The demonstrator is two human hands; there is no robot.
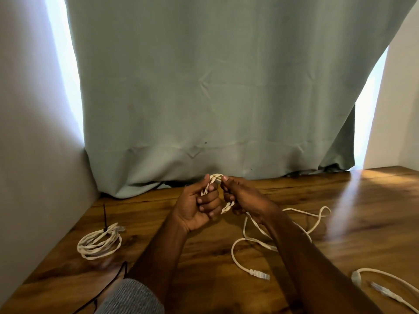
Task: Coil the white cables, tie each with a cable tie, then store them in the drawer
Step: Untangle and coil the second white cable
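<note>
Both hands hold a small coil of white cable [215, 177] above the wooden table [340, 211]. My left hand [199, 205] grips the coil's left side with curled fingers. My right hand [240, 196] pinches its right side. The cable's loose tail [249, 240] trails from under my right hand across the table to a connector [259, 274]. A coiled white cable [99, 242] lies at the left, bound by a black cable tie [104, 217] that sticks up.
Another white cable [390, 288] lies at the bottom right corner. A thin black tie [118, 275] rests near the front edge by my left sleeve. A green curtain [215, 98] hangs behind the table, and a grey wall [34, 155] closes the left side.
</note>
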